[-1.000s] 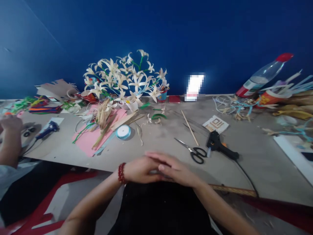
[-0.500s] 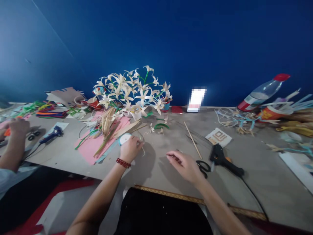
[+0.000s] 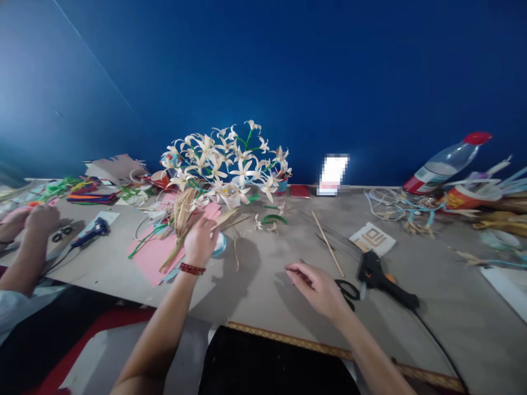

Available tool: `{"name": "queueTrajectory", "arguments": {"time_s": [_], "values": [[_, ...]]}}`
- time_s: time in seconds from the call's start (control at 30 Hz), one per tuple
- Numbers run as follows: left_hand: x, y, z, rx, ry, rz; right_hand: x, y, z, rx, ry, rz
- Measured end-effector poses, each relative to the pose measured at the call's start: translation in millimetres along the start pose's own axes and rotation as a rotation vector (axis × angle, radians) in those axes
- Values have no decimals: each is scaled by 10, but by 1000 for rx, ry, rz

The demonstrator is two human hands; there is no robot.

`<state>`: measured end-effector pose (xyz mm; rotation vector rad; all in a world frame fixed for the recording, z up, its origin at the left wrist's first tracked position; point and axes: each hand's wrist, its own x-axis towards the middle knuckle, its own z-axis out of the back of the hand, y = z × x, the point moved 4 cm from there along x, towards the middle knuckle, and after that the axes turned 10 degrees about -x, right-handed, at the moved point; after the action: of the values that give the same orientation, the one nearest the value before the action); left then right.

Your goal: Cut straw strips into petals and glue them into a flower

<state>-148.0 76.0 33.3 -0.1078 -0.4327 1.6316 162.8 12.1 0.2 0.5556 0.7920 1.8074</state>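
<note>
My left hand, with a red bead bracelet at the wrist, reaches over a bundle of dried corn husks. Its fingers are stretched forward and look apart; whether they touch the husks I cannot tell. Beside it, partly covered, lies a white and light blue roll. Low over the table, my right hand has its fingers curled in and the thumb close to them; anything inside is hidden. Black-handled scissors lie by that wrist, and a black glue gun rests to their right.
White handmade flowers stand at the back, with pink paper in front. A thin stick lies mid-table. At right are a plastic bottle and an orange cup. Another person's hands are at far left, near a blue glue gun.
My left hand has moved left and forward, off the roll and over the husks, its fingers opening from a pinch. My right hand stays almost where it was. The view has shifted slightly.
</note>
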Motion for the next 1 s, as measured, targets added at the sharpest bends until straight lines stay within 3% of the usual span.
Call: {"name": "queueTrajectory", "arguments": {"time_s": [0.07,0.23,0.4,0.53,0.6,0.7,0.77,0.87,1.0], "values": [[169,127,96,104,-93,-33,-1,-4,4,4,-8,-3],[347,262,55,162,18,-129,-15,-20,24,7,-12,-20],[95,139,236,21,-44,-238,-31,-41,23,34,-32,-18],[-258,-148,298,-419,135,-270,20,0,-71,206,-18,-57],[-421,-330,202,-790,265,-172,66,79,-143,377,6,-77],[-626,-593,-76,-1336,451,89,118,265,-249,697,77,-49],[-738,-731,-263,-1570,539,277,127,362,-298,854,116,-46],[-845,-854,-419,-1712,567,435,105,378,-300,919,48,-97],[-883,-935,-446,-1771,568,476,38,298,-251,882,-52,-190]]}}
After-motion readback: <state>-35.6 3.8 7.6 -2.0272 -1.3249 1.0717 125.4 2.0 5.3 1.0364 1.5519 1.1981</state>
